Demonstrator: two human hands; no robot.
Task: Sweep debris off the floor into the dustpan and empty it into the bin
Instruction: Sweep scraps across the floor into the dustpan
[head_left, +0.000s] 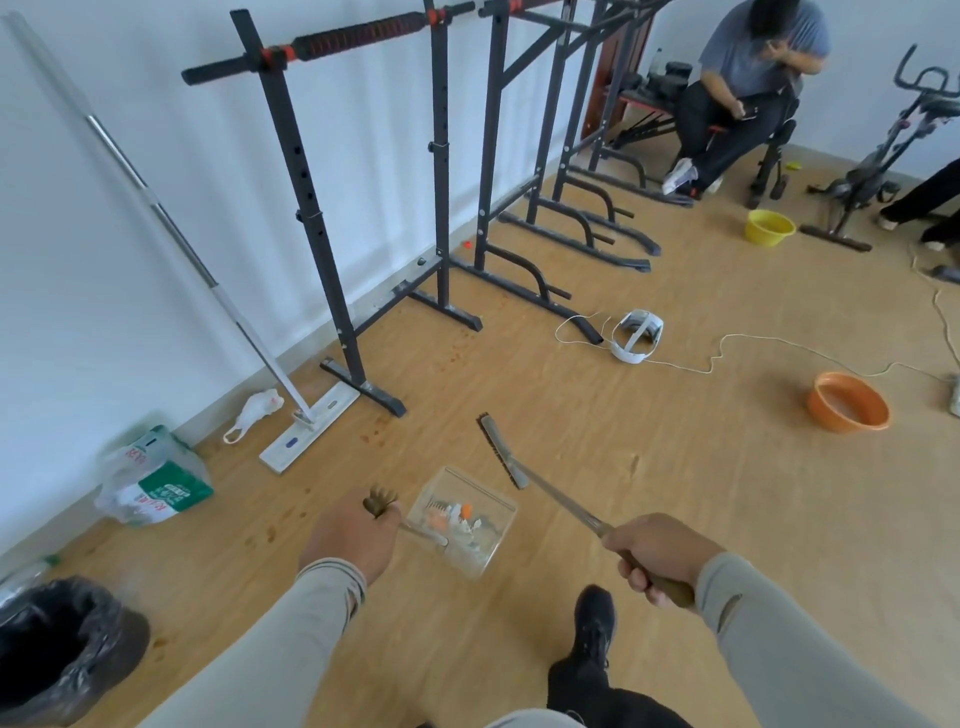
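Now left hand (358, 535) holds dustpan (462, 519); right hand (654, 556) grips broom (506, 457).

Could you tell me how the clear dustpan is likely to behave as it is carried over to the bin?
The dustpan looks like thin clear plastic, so probably light and slightly flexible. The left hand grips only its handle, so it may tilt easily. The debris inside lies loose and could slide out if the open edge dips.

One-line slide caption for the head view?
Left hand holds clear dustpan of debris, right hand grips broom; lined bin at lower left.
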